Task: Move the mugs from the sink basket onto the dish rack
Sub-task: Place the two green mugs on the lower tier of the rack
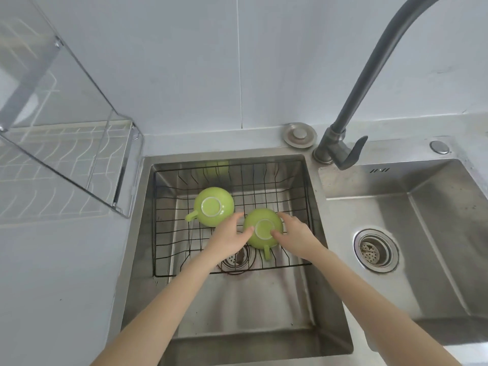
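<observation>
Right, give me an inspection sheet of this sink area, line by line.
Surface: steel left sink holding a black wire basket; grey counter around it.
Job's things: two green mugs upside down in the basket, far mug untouched, near mug between both hands; dish rack on the left holds no mugs.
Clutter: round metal plug by the wall.
Grips: left hand and right hand cupped on the near mug's sides.
Cables: nothing seen.
Surroundings: dark tap, right sink with drain, tiled wall.
</observation>
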Available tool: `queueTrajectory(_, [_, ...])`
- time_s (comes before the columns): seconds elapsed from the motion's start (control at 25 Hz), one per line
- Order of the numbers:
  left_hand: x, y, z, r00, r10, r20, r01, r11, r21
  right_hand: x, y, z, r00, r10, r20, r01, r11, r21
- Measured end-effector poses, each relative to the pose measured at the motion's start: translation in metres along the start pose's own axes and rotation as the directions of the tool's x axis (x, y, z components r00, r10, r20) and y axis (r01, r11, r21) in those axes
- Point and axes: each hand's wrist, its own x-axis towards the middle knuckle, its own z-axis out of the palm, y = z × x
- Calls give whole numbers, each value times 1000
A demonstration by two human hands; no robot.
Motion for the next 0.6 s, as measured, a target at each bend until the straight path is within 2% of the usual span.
queueTrajectory(0.24, [34,-16,26,984,-178,18,178,965,-192,35,18,23,995,90,41,-94,990,104])
queueTrajectory(0.6, [67,-25,53,963,-269,11,262,928,-263,65,36,43,976,195,97,-214,936,278])
